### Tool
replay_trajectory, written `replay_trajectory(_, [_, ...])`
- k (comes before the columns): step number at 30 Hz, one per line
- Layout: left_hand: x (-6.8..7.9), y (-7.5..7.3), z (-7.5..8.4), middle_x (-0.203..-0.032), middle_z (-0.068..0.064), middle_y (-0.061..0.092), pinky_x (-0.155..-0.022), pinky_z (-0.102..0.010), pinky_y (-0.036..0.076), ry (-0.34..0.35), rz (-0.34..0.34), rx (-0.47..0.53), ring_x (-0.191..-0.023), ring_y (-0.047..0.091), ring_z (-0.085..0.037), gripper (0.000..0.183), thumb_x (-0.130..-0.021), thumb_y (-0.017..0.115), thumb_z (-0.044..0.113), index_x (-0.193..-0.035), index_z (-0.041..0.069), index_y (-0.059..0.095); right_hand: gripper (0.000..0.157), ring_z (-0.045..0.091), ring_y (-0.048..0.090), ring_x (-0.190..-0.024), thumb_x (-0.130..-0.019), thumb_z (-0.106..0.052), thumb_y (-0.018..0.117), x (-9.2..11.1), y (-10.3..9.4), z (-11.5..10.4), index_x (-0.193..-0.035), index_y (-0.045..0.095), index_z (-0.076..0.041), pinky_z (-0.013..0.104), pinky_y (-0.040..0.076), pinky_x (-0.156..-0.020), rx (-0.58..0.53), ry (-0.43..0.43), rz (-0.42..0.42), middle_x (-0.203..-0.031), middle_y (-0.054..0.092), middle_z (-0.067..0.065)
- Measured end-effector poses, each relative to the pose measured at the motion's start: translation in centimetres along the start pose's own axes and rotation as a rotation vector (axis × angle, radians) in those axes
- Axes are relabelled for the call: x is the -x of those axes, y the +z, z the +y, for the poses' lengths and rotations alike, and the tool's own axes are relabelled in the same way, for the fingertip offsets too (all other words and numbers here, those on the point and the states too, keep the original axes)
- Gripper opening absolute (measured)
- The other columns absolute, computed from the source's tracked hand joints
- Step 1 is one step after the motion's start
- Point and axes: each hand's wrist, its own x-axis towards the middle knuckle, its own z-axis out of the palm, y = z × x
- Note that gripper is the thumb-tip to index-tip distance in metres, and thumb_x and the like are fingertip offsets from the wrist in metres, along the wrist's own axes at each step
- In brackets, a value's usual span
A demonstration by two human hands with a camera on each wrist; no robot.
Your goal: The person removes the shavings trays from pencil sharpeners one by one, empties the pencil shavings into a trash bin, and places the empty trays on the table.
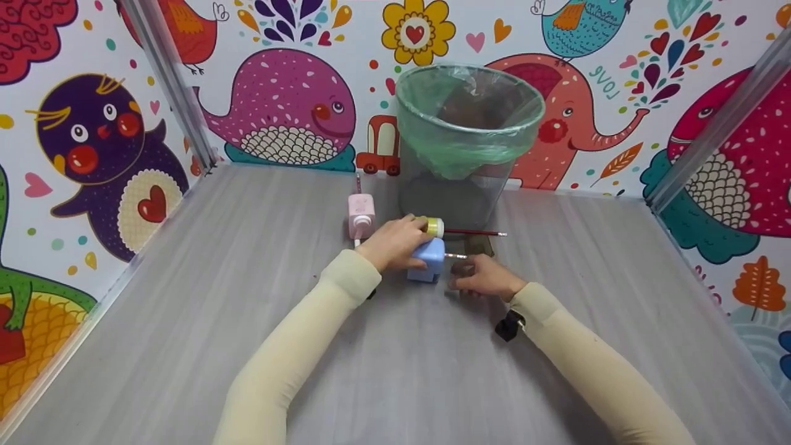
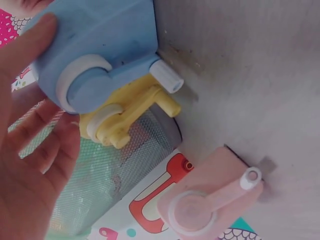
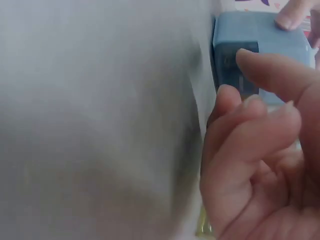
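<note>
A blue crank pencil sharpener (image 1: 425, 259) stands mid-table, its crank facing left in the left wrist view. My left hand (image 1: 398, 244) grips its body from above, thumb (image 2: 37, 42) on one side. A pencil (image 1: 456, 255) sticks out of its right side. My right hand (image 1: 485, 276) is just to the right, fingers loosely bent and holding nothing. The index fingertip (image 3: 245, 57) overlaps the dark shavings drawer (image 3: 235, 55) in the right wrist view. Behind the blue one is a yellow sharpener (image 1: 432, 227), partly hidden, with a dark red pencil (image 1: 476, 232) pointing right.
A pink sharpener (image 1: 361, 213) stands at left with a pencil (image 1: 358, 181) behind it. At the back is a mesh bin (image 1: 457, 198) lined with a green bag (image 1: 469, 148). A brownish see-through piece (image 1: 482, 244) lies before it. Printed panels (image 1: 290, 105) enclose the table.
</note>
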Motion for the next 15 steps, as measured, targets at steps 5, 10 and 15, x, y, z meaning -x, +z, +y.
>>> replay_trajectory(5, [-0.1,0.0,-0.1,-0.143,-0.011,0.055,-0.11,-0.044,0.047,-0.013,0.016,-0.002,-0.124,0.054,-0.028,0.059,-0.087,0.075,0.045,-0.135,0.013,0.064,0.056,0.008,0.054,-0.056,-0.084,-0.014,0.077,-0.5,0.6,-0.7,-0.13,0.053,0.005,0.023,0.046,-0.051,-0.099,0.038,0.041,-0.071,0.065,0.002])
replay_trajectory(10, [-0.1,0.2,-0.1,-0.141,-0.011,0.057,-0.108,-0.044,0.048,-0.009,0.039,-0.048,-0.123,0.055,-0.027,0.058,-0.087,0.074,0.047,-0.134,0.015,0.064,0.06,0.005,0.05,-0.055,-0.085,-0.011,0.076,-0.8,0.9,-0.7,-0.137,0.048,0.002,0.02,0.043,-0.05,-0.281,0.1,0.056,-0.072,0.063,-0.001])
replay_trajectory(15, [-0.1,0.4,0.0,-0.141,-0.011,0.057,-0.106,-0.043,0.049,0.0,0.041,-0.087,-0.122,0.055,-0.027,0.058,-0.087,0.072,0.051,-0.134,0.018,0.065,0.055,0.0,0.047,-0.053,-0.09,-0.004,0.07,-1.1,1.4,-0.4,-0.138,0.043,0.002,0.014,0.04,-0.048,-0.554,0.141,-0.021,-0.072,0.064,-0.004])
